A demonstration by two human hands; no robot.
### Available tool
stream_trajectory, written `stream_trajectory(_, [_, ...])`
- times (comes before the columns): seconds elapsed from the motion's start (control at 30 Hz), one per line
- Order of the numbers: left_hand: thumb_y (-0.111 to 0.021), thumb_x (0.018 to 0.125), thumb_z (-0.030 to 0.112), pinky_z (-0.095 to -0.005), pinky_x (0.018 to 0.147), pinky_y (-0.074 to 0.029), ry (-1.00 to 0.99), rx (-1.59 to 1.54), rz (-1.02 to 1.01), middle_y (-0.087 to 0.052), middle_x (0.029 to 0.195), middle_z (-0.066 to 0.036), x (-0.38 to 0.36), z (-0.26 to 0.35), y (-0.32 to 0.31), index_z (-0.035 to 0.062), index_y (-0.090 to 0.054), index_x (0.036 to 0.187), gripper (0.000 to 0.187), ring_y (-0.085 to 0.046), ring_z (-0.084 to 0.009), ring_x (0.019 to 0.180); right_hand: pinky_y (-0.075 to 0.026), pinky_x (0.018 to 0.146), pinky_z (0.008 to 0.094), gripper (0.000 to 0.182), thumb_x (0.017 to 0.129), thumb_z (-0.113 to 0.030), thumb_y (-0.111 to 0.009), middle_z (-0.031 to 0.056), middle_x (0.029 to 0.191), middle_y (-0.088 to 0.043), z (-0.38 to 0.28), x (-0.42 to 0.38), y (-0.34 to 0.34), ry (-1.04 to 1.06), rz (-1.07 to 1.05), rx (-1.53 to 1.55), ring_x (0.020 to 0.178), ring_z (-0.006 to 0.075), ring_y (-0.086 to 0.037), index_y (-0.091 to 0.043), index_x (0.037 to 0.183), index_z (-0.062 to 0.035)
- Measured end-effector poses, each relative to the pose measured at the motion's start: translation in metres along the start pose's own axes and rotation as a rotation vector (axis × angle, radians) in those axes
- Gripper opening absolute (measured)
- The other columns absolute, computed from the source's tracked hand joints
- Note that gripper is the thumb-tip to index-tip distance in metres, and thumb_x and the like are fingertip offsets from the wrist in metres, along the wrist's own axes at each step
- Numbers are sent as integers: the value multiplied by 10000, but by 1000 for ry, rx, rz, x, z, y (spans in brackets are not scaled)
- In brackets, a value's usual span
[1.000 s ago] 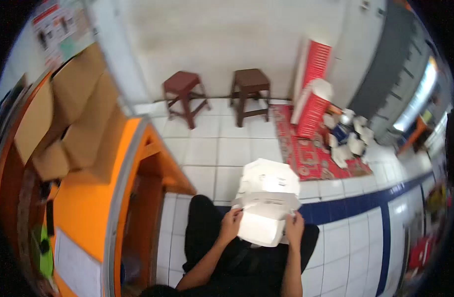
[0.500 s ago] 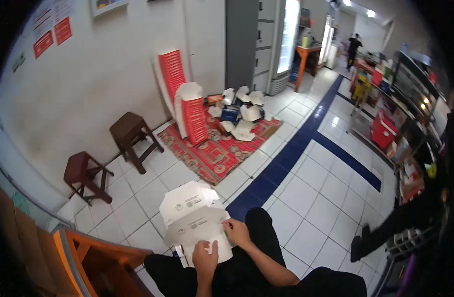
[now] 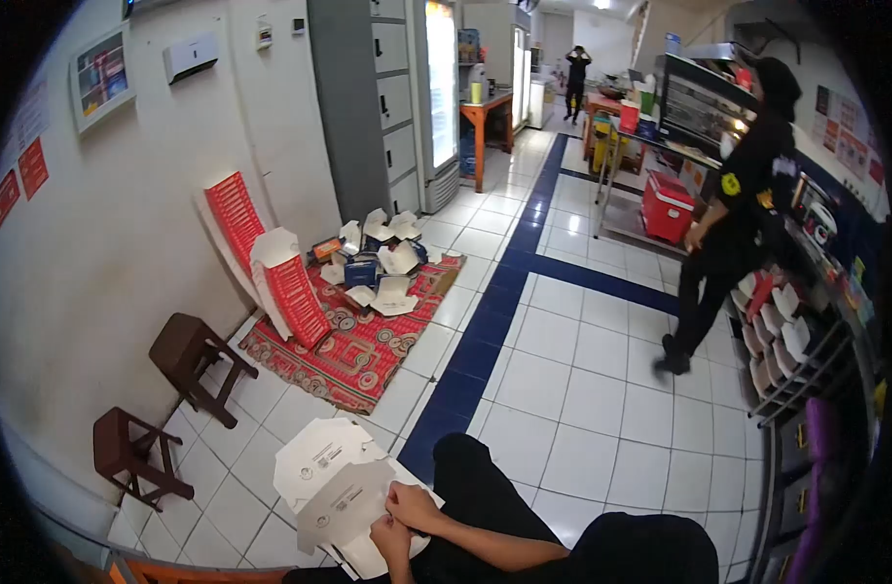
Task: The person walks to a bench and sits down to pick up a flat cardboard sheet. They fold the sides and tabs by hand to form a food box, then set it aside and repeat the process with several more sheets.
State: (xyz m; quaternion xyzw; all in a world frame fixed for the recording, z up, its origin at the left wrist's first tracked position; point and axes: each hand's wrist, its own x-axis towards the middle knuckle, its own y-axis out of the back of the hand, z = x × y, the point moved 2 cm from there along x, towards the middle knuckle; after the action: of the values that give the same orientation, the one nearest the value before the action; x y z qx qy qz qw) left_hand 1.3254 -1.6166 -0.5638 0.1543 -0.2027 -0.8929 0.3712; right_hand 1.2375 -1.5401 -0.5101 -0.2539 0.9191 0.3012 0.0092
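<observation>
White folding cardboard boxes, partly unfolded and printed with small dark marks, lie across my lap near the bottom of the view. My right hand is closed at the right edge of the top box, its fingers bent inward. Just below, and almost touching it, my left hand is also closed, gripping the cardboard by the same edge. The fingertips of both hands are partly hidden.
Tall stacks of red-and-white cardboard and a pile of folded boxes sit on a red patterned mat. Two brown stools stand left. A person in black walks on the right, beside a rack.
The view has tilted up and turned right. My hands have come together at the box's right edge; the left one was flatter on the cardboard. The person at right has come into fuller view.
</observation>
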Motion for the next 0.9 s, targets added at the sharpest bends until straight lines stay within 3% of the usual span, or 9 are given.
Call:
stream_trajectory(0.13, [-608, 860, 218, -385, 529, -458, 82, -157, -63, -612, 568, -163, 8, -15, 1, -96, -629, 712, 349, -571, -162, 529, -507, 704, 509, 201, 836, -221, -557, 194, 810, -657, -14, -13, 5, 68, 32, -117, 801, 401, -643, -592, 866, -25])
stream_trajectory(0.37, [-556, 910, 164, -331, 486, -490, 306, -457, -161, -577, 607, -64, 16, -14, 11, -78, -574, 692, 327, -589, -149, 543, -499, 753, 506, 253, 855, -258, -544, 222, 893, -634, 4, -22, -11, 92, -41, -144, 887, 402, -625, -581, 911, -14])
stream_trajectory(0.43, [-545, 919, 169, -319, 540, -523, 327, -475, -224, -607, 663, -98, 11, 9, 27, -99, -624, 823, 295, -608, -151, 577, -497, 773, 504, 270, 865, -277, -546, 225, 932, -621, 0, -22, 0, 71, -67, -126, 912, 405, -617, -572, 943, -20])
stream_trajectory(0.5, [-536, 933, 177, -294, 571, -521, 121, -297, -237, -640, 761, -128, -2, 46, 55, -95, -653, 980, 300, -629, -153, 615, -492, 816, 498, 332, 891, -341, -554, 222, 1031, -589, -1, -26, 8, 36, -110, -164, 956, 408, -603, -536, 1064, -58])
stream_trajectory(0.53, [-528, 952, 191, -286, 567, -507, 147, -230, -229, -651, 874, -140, -3, 34, 68, -67, -638, 1127, 330, -620, -166, 624, -497, 822, 489, 371, 915, -383, -543, 211, 1055, -584, -7, -29, 21, 53, -113, -164, 967, 408, -602, -522, 1141, -90])
stream_trajectory(0.63, [-563, 851, 103, -360, 766, -495, -85, 205, -79, -541, 935, -141, -36, 80, 133, 39, -652, 1110, 281, -582, -273, 831, -504, 807, 466, 489, 910, -470, -560, 168, 1046, -558, -30, -41, 60, 323, -300, -188, 960, 356, -605, -497, 1296, -177])
stream_trajectory(0.67, [-563, 851, 103, -360, 766, -495, -32, 213, -45, -541, 935, -141, -44, 75, 148, 39, -652, 1110, 281, -582, -273, 831, -517, 788, 456, 512, 899, -478, -580, 136, 1037, -562, -41, -46, 75, 375, -452, -233, 958, 333, -617, -487, 1321, -204])
stream_trajectory(0.77, [-656, 736, 113, -418, 928, -439, 10, 420, -176, -494, 1092, -174, -67, 64, 178, 134, -661, 1095, 360, -507, -338, 1063, -539, 728, 415, 475, 829, -425, -674, 113, 1021, -597, -29, -52, 75, 576, -591, -587, 903, 318, -642, -551, 1240, -220])
stream_trajectory(0.9, [-703, 740, 173, -430, 945, -448, -111, 509, -194, -533, 1216, -167, -78, 31, 169, 148, -649, 1131, 396, -518, -346, 1125, -533, 726, 433, 332, 802, -352, -709, 108, 951, -618, -5, -46, 48, 636, -552, -743, 888, 313, -648, -635, 984, -85])
